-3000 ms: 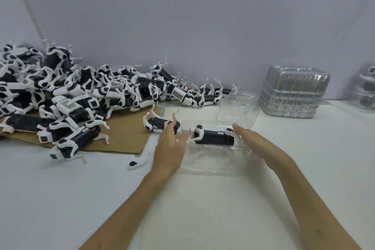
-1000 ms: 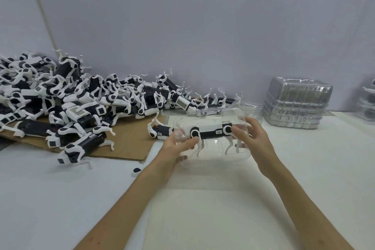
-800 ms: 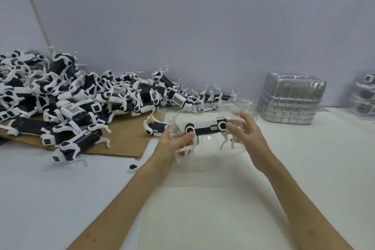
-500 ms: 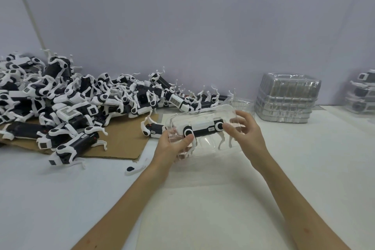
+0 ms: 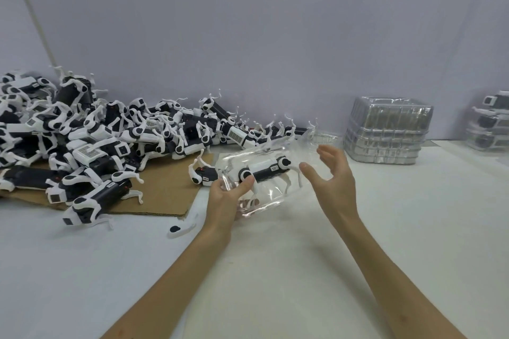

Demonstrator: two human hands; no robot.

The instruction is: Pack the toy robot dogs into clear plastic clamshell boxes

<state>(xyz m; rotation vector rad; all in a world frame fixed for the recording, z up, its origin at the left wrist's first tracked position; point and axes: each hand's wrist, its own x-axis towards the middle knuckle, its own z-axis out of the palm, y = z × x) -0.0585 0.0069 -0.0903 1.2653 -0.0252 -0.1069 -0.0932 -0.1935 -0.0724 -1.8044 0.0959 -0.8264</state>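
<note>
The clear clamshell box (image 5: 265, 202) sits at the centre of the frame, lifted off the counter (image 5: 303, 270) and tilted so that its right end is higher. Inside it lies one toy robot dog (image 5: 264, 169), black body lengthwise, white legs pointing down into the tray. The left hand (image 5: 227, 197) grips the box's left end, thumb over the front and fingers curled underneath, so it alone seems to carry the weight. The right hand (image 5: 332, 173) is wide, with fingers spread and gently curved just off the box's right end. Whether it touches the clear plastic cannot be told. Holding the box up like this probably lets the person check that the shell is shut and the legs are seated.

Just left of the box, another loose dog (image 5: 202, 175) lies at the cardboard's edge, within easy reach and likely next in line. The cardboard sheet (image 5: 165, 195) carries the big pile of unpacked dogs (image 5: 96, 140) filling the left middle of the frame. A detached white leg (image 5: 181, 228) lies on the counter below it. Behind the right hand rests an open empty shell (image 5: 327, 137). Further right stands a stack of empty clamshells (image 5: 385, 132), and at the far right edge are packed boxes (image 5: 493, 124), so supply sits left and output right.
</note>
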